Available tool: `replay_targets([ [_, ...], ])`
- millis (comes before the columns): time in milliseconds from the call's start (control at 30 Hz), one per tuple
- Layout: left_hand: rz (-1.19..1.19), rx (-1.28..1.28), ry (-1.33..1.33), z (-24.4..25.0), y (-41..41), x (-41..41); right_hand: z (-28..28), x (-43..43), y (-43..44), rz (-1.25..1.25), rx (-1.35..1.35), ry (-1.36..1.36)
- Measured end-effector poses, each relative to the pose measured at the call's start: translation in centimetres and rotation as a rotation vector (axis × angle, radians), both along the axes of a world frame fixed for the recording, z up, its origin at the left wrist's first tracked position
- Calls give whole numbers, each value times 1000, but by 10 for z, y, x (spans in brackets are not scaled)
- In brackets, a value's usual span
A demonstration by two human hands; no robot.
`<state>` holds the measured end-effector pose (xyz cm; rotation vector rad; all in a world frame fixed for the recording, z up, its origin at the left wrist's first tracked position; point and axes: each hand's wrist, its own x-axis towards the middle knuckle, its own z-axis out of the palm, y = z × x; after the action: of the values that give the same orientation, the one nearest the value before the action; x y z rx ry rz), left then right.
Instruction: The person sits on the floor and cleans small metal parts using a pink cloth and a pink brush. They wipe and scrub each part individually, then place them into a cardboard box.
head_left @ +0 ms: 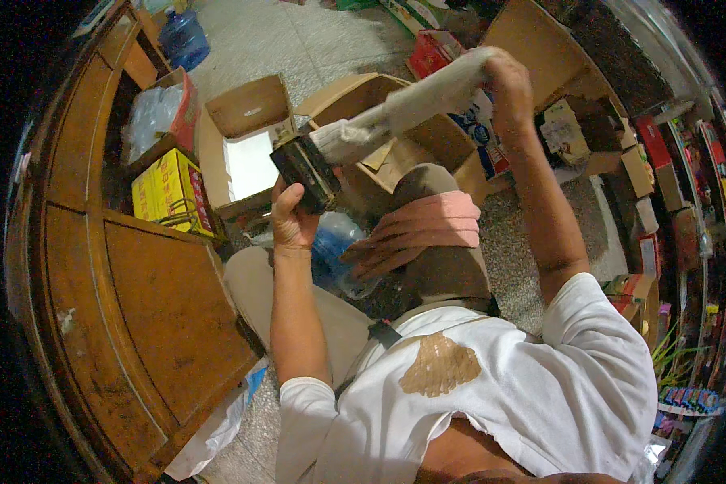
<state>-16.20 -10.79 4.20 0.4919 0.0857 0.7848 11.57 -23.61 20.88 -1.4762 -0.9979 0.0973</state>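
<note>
My left hand [294, 212] grips a dark box-shaped object [305, 169], held tilted, with a small brass-coloured part at its upper end. A long off-white cloth [423, 97] runs from the side of this object up to my right hand [509, 88], which is closed on its far end. Where the cloth meets the object it is bunched, and I cannot tell if it is wrapped round or only touching. A folded pink cloth [426, 221] lies over my bent right knee, below the stretched cloth.
Open cardboard boxes [248, 109] stand on the floor ahead. To the left are a wooden cabinet [163, 308], a yellow box [169, 193] and a blue water bottle [184, 39]. Shelves of goods [690, 199] line the right side. A clear plastic bag [342, 242] lies between my legs.
</note>
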Motion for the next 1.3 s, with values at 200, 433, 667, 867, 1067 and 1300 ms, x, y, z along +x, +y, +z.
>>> replay_targets([
  [200,-89,-139,-126,11,-12,8,57,23,-58,112,101,401],
  [433,-233,127,-214,120,-46,50,132,76,-205,411,398,367],
  [667,-636,280,-309,181,-93,78,83,38,-233,99,496,417],
  [867,-647,-16,-54,96,-87,54,13,-3,-146,-15,429,575],
  [1067,-428,-204,-125,16,-23,27,-46,-85,-48,114,176,211],
  [1300,-61,105,-275,-23,-13,23,-115,-159,33,372,-126,-744],
])
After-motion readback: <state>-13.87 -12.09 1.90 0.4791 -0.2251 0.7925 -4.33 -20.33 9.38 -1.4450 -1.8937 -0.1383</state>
